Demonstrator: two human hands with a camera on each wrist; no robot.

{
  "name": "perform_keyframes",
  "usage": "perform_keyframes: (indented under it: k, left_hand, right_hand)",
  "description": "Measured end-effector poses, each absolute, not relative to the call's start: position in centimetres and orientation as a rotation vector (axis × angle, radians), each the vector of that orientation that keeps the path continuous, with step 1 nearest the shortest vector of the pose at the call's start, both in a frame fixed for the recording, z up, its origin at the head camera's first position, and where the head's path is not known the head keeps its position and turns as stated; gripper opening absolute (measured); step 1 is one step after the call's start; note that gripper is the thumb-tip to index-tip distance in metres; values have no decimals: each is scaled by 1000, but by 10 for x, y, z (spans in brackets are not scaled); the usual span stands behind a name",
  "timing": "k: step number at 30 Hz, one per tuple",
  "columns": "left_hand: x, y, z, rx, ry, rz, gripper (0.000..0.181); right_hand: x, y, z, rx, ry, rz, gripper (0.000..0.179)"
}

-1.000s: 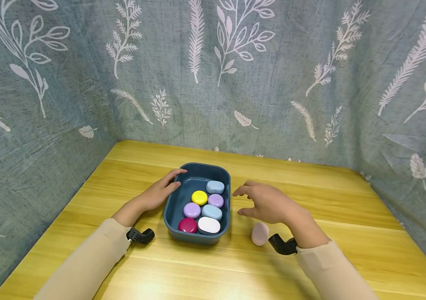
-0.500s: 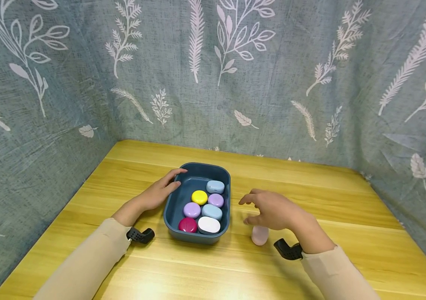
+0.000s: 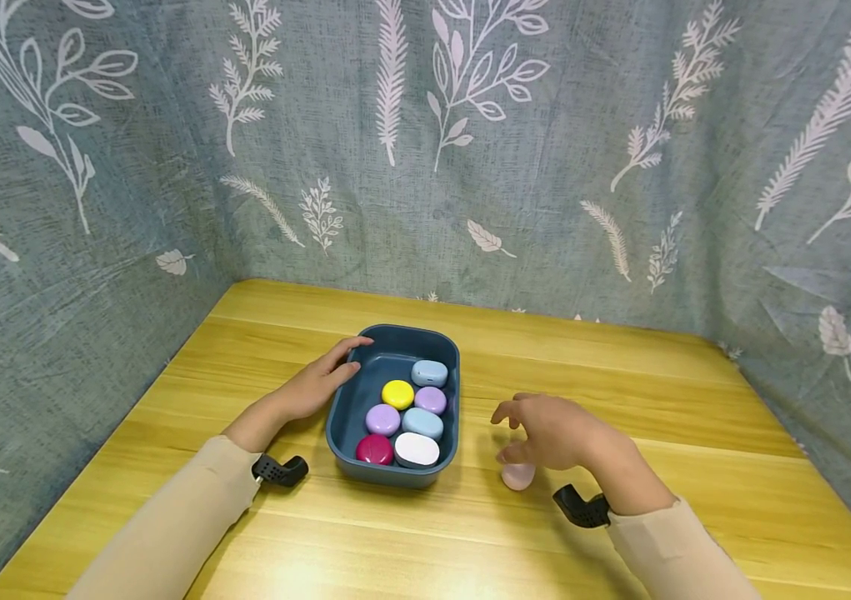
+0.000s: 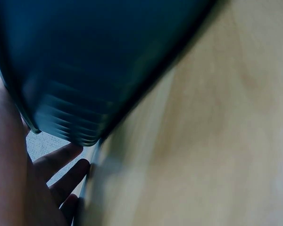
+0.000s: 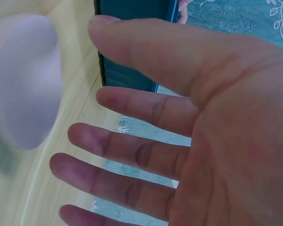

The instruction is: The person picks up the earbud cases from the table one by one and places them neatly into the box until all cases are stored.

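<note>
My left hand (image 3: 308, 387) rests against the left side of a dark blue box (image 3: 342, 417), thumb and forefinger at its rim. In the left wrist view, fingers (image 4: 68, 181) spread loosely beside the box's outer wall. My right hand (image 3: 556, 429) hovers over the table to the right of the box, holding nothing. Just below it, a pale pink rounded case (image 3: 518, 477) lies on the table, partly hidden by the hand. The right wrist view shows the spread fingers (image 5: 132, 141) apart from the pale rounded case (image 5: 26, 80).
Inside the box lie several glossy rounded cases: yellow (image 3: 397, 395), purple (image 3: 383, 420), light blue (image 3: 429, 373), white (image 3: 417, 450) and dark red (image 3: 375, 450). The wooden table (image 3: 395, 542) meets a leaf-patterned curtain (image 3: 583, 150) at back and sides.
My right hand has moved away from the box, to the right and nearer to me, and now partly covers the pink case. My left hand and the box have stayed put.
</note>
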State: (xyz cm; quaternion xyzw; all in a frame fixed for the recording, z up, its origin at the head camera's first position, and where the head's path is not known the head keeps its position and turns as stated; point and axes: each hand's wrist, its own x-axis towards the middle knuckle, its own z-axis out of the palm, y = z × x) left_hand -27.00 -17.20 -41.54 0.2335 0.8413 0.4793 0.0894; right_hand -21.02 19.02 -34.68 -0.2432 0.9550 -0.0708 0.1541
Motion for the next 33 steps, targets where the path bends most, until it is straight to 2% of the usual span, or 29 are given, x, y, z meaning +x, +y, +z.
perform_keyframes:
  k: [16,33]
  left_hand:
    - [-270,-172,-416,666,2492,1438,47]
    - [-271,-172,-416,672,2502,1428,47]
  right_hand:
    - [-206,189,-354,-603,2696,-189,40]
    - [-209,187,-362,-656,2693,-182,43]
